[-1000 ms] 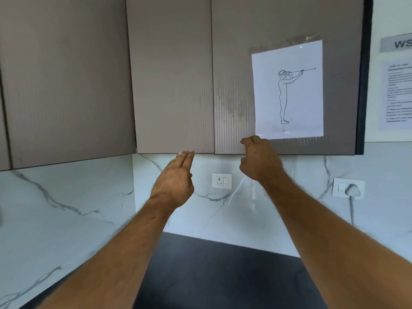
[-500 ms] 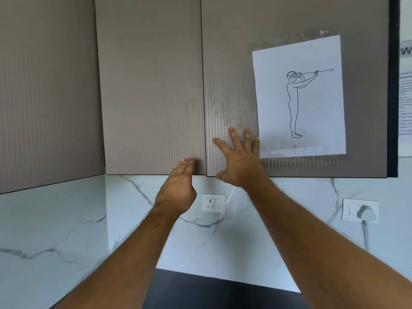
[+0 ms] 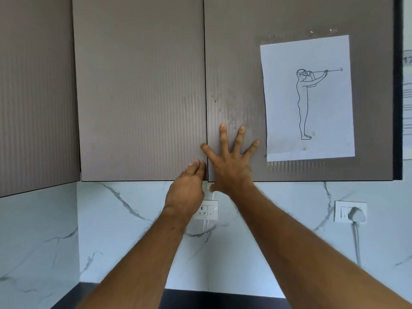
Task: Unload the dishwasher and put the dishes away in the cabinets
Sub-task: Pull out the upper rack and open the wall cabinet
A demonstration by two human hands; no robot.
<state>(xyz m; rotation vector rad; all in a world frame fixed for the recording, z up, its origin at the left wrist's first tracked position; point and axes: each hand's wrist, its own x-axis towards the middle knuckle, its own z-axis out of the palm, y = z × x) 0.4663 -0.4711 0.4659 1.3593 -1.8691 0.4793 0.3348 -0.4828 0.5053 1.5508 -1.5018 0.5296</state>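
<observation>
Two ribbed taupe upper cabinet doors hang side by side, both closed: the left door (image 3: 140,90) and the right door (image 3: 234,70). My right hand (image 3: 230,166) lies flat on the lower left corner of the right door with fingers spread. My left hand (image 3: 187,190) reaches up with straight fingers together, their tips touching the bottom right corner of the left door by the seam. Neither hand holds anything. No dishes or dishwasher are in view.
A paper sheet with a line drawing of a standing figure (image 3: 306,97) is taped to the right door. A third cabinet door (image 3: 35,97) angles off at left. Marble backsplash carries a socket (image 3: 206,209) and a plugged-in switch plate (image 3: 351,211). Dark countertop (image 3: 200,301) lies below.
Both hands rose to the cabinet doors. My right hand opened from a loose curl and spread flat on the right door; my left fingertips reached the left door's bottom corner. The view tilted upward.
</observation>
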